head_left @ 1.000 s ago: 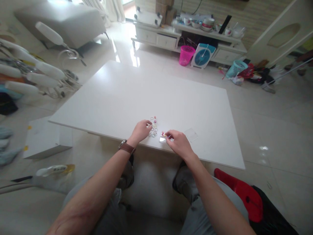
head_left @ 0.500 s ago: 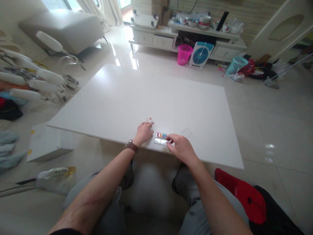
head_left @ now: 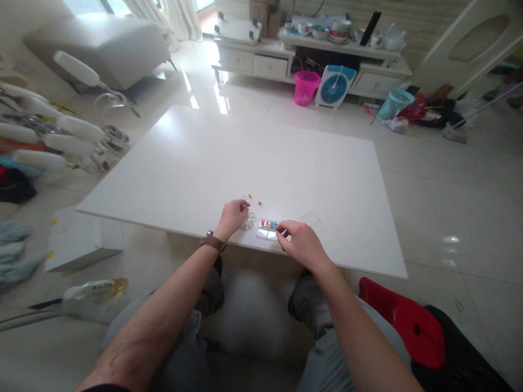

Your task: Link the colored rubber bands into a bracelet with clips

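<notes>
Your right grip [head_left: 301, 238] half-curls at the compartmented case [head_left: 267, 235], your left grip [head_left: 232, 216] half-curls beside loose rings [head_left: 250, 224], any hold indiscernible; a careless sideways brush could scatter them.

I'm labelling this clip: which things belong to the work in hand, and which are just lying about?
In the work, apparently:
rings by the left hand
compartment box at the right hand
colourful pieces inside
clear plastic cover

Lying about:
pink basket
turquoise basket
box fan
bowls
</notes>
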### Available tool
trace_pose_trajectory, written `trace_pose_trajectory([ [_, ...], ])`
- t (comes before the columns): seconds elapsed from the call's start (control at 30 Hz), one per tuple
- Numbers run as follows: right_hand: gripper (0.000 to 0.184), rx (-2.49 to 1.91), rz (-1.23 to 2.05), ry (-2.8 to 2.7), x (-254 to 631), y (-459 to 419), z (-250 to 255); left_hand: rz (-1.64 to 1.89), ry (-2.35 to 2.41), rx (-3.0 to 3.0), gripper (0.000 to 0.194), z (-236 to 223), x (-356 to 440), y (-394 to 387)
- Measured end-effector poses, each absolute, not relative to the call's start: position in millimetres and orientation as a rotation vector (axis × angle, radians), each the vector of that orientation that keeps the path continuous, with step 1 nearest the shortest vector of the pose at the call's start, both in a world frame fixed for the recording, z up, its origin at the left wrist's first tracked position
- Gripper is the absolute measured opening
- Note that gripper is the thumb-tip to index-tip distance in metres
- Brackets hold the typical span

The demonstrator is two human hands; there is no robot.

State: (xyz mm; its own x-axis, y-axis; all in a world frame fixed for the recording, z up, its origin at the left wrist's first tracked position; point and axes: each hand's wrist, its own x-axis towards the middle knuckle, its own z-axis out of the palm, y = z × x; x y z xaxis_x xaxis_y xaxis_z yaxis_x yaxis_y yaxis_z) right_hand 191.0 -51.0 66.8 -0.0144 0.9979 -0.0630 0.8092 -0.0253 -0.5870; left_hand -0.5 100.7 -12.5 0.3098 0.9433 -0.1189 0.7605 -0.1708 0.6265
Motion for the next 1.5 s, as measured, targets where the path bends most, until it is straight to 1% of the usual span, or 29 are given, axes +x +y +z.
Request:
trace_pose_trajectory([
  [0.13, 0.01, -1.9, 0.683, -1.879, 191, -49, 65, 0.431, 1.526, 1.949, 0.027, -12, -1, 101],
  [0.3, 0.012, -1.914, 0.685, -1.899, 190, -47, 64, 0.364, 1.542, 1.967, 0.016, -4, -1, 102],
  [0.5, 0.013, -1.921, 0.679, -1.919, 188, -44, 63, 0.375, 1.515, 2.01, 0.023, -1, -8, 106],
  [0.8, 0.013, -1.908, 0.661, -1.934, 187, -43, 62, 0.407, 1.478, 1.944, 0.024, 3, -12, 109],
  [0.97, 0.014, -1.916, 0.669, -1.936, 186, -42, 63, 0.372, 1.5, 2.004, 0.024, 3, -12, 109],
  [1.1, 0.013, -1.911, 0.657, -1.947, 185, -42, 63, 0.355, 1.51, 2.03, 0.027, 1, -13, 110],
  [1.27, 0.013, -1.918, 0.661, -1.95, 185, -43, 63, 0.335, 1.483, 2.079, 0.037, -9, -11, 107],
  [1.37, 0.013, -1.921, 0.663, -1.952, 185, -43, 64, 0.289, 1.401, 2.219, 0.04, -17, -5, 101],
  [1.5, 0.013, -1.91, 0.675, -1.958, 186, -43, 64, 0.237, 1.244, 2.378, 0.051, -28, 5, 91],
])
